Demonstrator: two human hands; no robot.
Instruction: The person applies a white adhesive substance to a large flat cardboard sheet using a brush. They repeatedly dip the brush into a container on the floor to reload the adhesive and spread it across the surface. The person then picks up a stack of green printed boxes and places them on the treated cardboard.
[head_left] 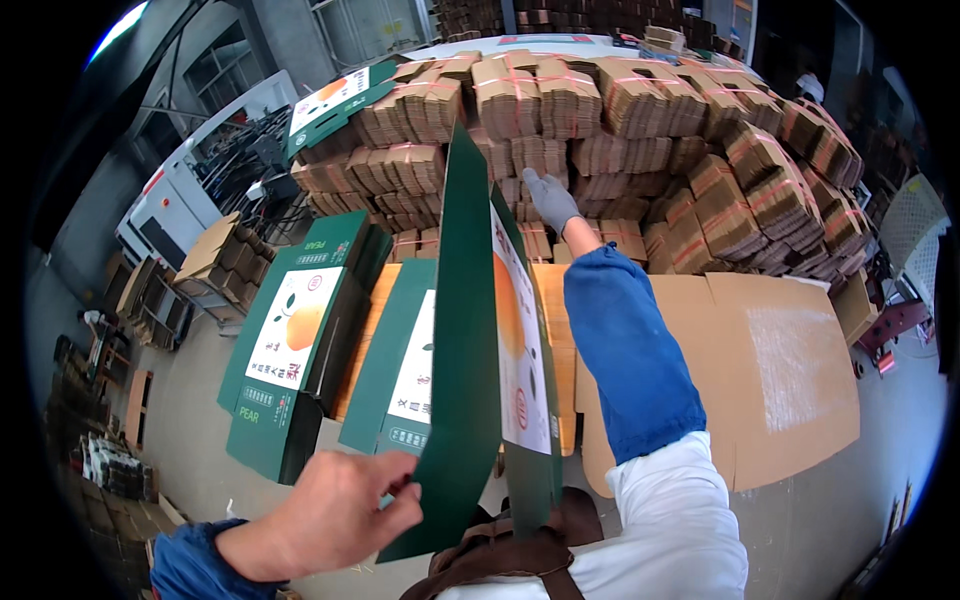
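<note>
A green printed carton (465, 300), partly opened out, stands on edge in front of me, its white fruit-picture panel facing right. My left hand (335, 510), bare, pinches the carton's near lower left edge between thumb and fingers. Beyond the carton's right side, my right hand (550, 200), in a grey glove, reaches forward with fingers apart and nothing visible in it. Under and left of the standing carton, another flat green carton (385, 400) lies on the wooden table (367, 335). Farther left rests a stack of folded green cartons (285, 340).
Tied bundles of brown folded cardboard (570, 100) are piled high across the far side. A large brown cardboard sheet (690, 380) spreads to my right. More green cartons (335, 100) lie on the pile's far left. A white machine (180, 215) stands at left.
</note>
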